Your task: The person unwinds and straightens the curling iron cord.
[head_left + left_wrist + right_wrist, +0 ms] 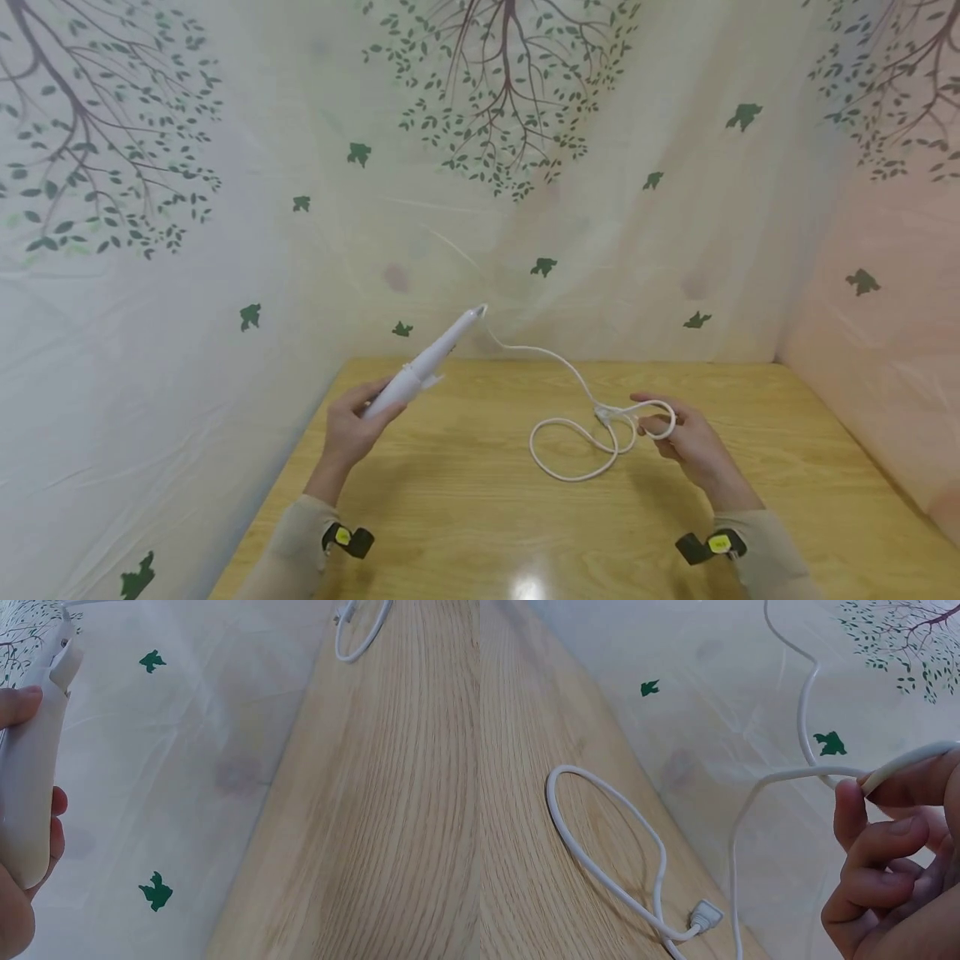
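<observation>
My left hand grips a white curling iron by its thick end, the thumb laid along one side. The iron is held above the table, tilted, with its slim end pointing up and to the right. In the left wrist view a small lever juts from the curling iron near the middle. A white cord runs from the slim end across to my right hand, whose thumb and forefinger pinch it. Below the pinch the cord hangs in loops, with its plug in the right wrist view.
A wooden table lies under both hands. Pale sheeting printed with trees and green birds stands behind it and on both sides. Each sleeve carries a black strap at the wrist.
</observation>
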The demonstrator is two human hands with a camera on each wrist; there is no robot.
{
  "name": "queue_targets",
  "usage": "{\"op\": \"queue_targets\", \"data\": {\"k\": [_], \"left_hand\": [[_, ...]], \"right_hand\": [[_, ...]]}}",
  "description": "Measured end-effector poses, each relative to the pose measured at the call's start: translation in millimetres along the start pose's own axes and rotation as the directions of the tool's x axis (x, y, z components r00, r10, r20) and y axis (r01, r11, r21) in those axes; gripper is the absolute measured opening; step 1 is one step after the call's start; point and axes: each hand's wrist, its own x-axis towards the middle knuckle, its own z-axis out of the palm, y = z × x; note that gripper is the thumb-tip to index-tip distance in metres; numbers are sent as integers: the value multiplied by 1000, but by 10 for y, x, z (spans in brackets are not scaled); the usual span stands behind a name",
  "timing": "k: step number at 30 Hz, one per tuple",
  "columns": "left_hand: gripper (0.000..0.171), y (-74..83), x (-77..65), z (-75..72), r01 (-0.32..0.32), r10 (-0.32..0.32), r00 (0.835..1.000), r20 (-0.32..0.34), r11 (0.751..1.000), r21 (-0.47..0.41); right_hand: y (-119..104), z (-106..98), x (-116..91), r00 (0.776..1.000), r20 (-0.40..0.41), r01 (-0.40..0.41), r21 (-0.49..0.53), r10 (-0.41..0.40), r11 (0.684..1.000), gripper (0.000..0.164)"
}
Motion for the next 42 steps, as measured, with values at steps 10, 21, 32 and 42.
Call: {"op": "queue_targets", "data": {"k": [10,21,32,42], "left_hand": [[36,13,-48,89,42,-41,997,73,999,-11],[36,-11,-77,113,37,-37,998,47,999,4],[43,-494,-96,-160,9,3,996,-89,991,131],[44,-553,-207,-275,35,-16,991,-134,990,137]], "right_hand": [[26,31,7,992,48,109,127,-116,986,21],[-31,106,8,947,-213,315,474,-240,822,24],[-166,-51,103,725,-689,342,347,-10,873,20],[-277,-33,157,695,-718,408,428,29,806,16]]}}
